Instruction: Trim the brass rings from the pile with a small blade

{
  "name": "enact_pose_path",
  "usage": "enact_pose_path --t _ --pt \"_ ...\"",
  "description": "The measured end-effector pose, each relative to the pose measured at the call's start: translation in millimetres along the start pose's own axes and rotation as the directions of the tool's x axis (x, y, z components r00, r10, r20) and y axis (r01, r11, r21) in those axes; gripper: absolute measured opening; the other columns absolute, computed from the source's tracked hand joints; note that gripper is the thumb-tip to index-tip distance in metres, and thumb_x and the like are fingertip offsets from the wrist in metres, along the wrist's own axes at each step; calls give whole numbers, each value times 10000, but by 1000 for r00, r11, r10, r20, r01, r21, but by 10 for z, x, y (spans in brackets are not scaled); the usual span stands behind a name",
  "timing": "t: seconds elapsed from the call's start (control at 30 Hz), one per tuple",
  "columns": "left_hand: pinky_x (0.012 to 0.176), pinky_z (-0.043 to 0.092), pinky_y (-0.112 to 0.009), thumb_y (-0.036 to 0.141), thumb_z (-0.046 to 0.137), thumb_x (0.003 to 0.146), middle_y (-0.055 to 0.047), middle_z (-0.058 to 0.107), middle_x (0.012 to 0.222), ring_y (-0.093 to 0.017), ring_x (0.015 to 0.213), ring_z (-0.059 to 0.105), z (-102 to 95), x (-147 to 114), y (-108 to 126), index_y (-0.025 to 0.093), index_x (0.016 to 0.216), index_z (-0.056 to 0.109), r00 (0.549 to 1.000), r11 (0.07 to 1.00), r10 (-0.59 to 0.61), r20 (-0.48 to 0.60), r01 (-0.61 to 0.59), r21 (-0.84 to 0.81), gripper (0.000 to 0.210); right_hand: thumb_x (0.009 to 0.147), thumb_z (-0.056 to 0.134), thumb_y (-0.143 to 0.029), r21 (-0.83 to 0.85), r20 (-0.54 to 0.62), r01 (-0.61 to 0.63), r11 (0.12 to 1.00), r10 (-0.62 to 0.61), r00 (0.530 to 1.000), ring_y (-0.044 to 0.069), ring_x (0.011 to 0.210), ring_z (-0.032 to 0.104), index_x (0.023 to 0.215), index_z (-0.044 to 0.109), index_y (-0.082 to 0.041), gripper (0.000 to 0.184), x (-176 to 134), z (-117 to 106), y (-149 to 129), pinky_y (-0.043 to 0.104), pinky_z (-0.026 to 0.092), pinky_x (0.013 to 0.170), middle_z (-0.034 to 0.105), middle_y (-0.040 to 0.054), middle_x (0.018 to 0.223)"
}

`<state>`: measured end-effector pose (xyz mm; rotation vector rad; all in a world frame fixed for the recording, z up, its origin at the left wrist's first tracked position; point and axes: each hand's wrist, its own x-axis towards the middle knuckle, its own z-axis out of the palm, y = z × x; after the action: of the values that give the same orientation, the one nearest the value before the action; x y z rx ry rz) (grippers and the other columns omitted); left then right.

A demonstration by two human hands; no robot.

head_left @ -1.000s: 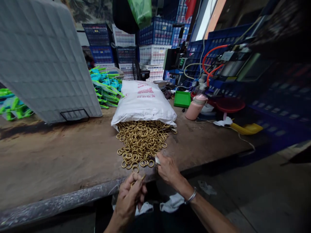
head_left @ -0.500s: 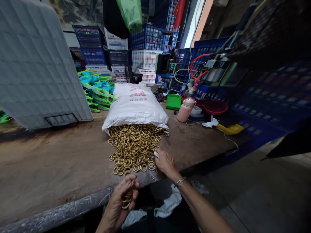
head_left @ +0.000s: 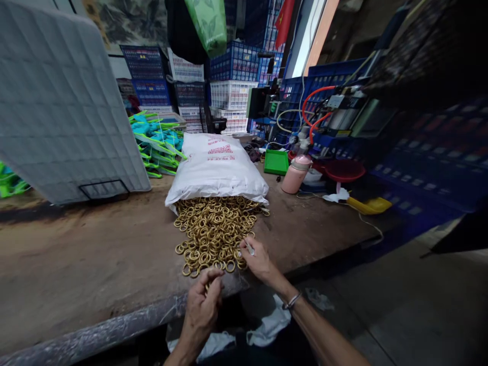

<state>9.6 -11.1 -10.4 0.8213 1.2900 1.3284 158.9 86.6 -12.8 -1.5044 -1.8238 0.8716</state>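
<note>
A heap of brass-coloured rings [head_left: 211, 231] spills onto the table from the mouth of a white sack [head_left: 219, 165]. My left hand [head_left: 203, 302] is at the table's front edge, its fingers curled round several of these rings. Only a glint of ring shows between thumb and forefinger; the others are hidden by the hand. At the right side of the heap, my right hand [head_left: 260, 260] pinches a small, pale, blade-like tool [head_left: 249, 247]. Its exact kind is too small to make out.
A grey ribbed panel [head_left: 68, 112] stands at the left, with green and blue plastic pieces [head_left: 160, 140] behind it. Right of the sack are a green tray [head_left: 276, 162], a pink bottle [head_left: 296, 175] and a yellow scoop [head_left: 369, 205]. Stacked crates [head_left: 233, 95] fill the back.
My left hand has turned over and closed more, so the rings in it are now mostly hidden. My right hand stays by the heap with the small tool, now angled differently. The view shifts slightly.
</note>
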Motion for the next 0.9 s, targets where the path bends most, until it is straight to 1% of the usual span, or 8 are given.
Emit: enact_pose_path --t 0.07,0.13,0.27,0.4,0.5,0.6,0.7,0.9 --pt "599 456 -235 294 589 713 -26 639 747 -125 621 571 -7 43 -19 182 876 643 976 956 215 14 -213 202 205 695 443 -202 141 52 -23 990 16 999 95 553 412 691 510 -179 71 -41 53 -110 194 326 535 463 -41 589" --pt "780 446 -301 247 561 727 -67 665 899 -185 828 597 -26 79 -26 186 931 652 933 879 349 83 -357 315 232 679 458 -214 244 108 -61 968 35 994 92 552 407 720 523 -177 86 -84 102 -208 192 333 530 461 -46 594" --pt "841 425 -321 210 517 754 -76 671 948 -208 908 594 -53 110 6 188 957 641 901 832 404 158 -434 345 239 676 470 -241 385 222 -169 907 87 971 80 506 383 753 534 -181 117 -161 198 -322 185 314 484 445 -60 565" --pt "635 455 -245 280 518 763 -17 630 690 -146 645 581 -56 106 44 178 787 624 954 910 285 96 -300 285 149 700 458 -246 428 278 -208 880 91 956 73 482 368 695 547 -172 115 -215 273 -347 181 298 465 410 -63 516" --pt "387 335 -179 387 515 760 59 476 473 -73 381 407 -52 96 31 182 696 535 996 985 74 50 -80 151 216 735 476 -314 399 271 -138 906 27 962 77 523 410 672 558 -159 186 -241 296 -363 185 328 502 466 -45 555" --pt "330 234 -152 454 492 767 84 416 452 -47 334 317 -52 80 0 191 718 483 992 995 -103 78 103 11 268 736 498 -356 380 273 -86 921 -23 962 90 570 460 688 557 -155 215 -256 294 -399 196 362 550 527 -30 609" --pt "340 243 -144 476 505 758 81 426 473 -41 347 329 -57 66 -6 185 753 482 983 987 -153 104 156 -30 292 727 502 -343 334 272 -79 939 -16 962 92 568 469 681 549 -158 196 -260 290 -428 201 369 560 534 -31 606" --pt "326 241 -145 498 513 742 84 412 458 -41 342 316 -64 44 50 183 710 464 984 990 -141 108 142 1 321 739 491 -317 316 282 -70 946 -23 959 83 556 443 670 532 -161 175 -252 320 -399 188 345 528 509 -41 594"
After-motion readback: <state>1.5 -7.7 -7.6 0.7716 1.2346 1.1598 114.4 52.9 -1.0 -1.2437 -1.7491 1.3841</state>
